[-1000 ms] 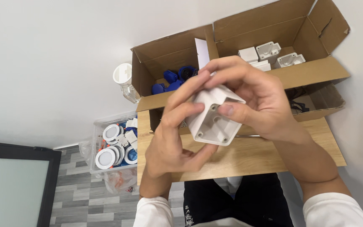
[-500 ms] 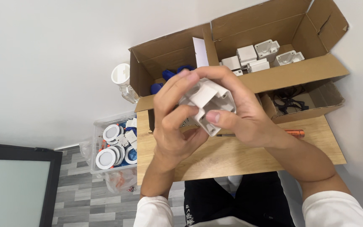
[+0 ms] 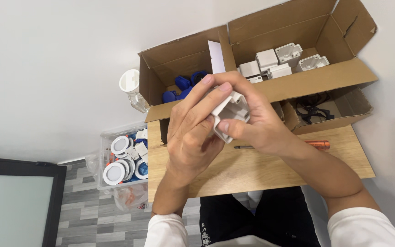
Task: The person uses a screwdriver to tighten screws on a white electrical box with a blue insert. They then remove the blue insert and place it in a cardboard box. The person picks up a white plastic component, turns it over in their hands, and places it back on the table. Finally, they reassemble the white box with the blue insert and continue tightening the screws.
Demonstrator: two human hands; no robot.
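Both hands were closed around a small white plastic housing (image 3: 228, 115), held up over the wooden table (image 3: 252, 169), in front of the near edge of the cardboard box (image 3: 298, 82). The left hand (image 3: 193, 137) wrapped it from the left, fingers laid across its top, while the right hand (image 3: 252, 121) cupped it from the right with the thumb pressed on the lower open corner. So the part was pinched between the two, not resting on anything.

The way to handle such a piece well, I judged, was to keep the thumb pressure square on the rim and let the left fingers steady the far side, so the thin walls would not twist or slip out.

In the right half of the box, more white housings (image 3: 280, 61) lay loose; in the left half sat blue parts (image 3: 181, 89). A clear jar (image 3: 131, 89) stood to the left of the box. Lower left, a clear bin (image 3: 124, 158) held round white fittings. On the table, to the right of the hands, lay an orange-handled screwdriver (image 3: 316, 144), untouched.
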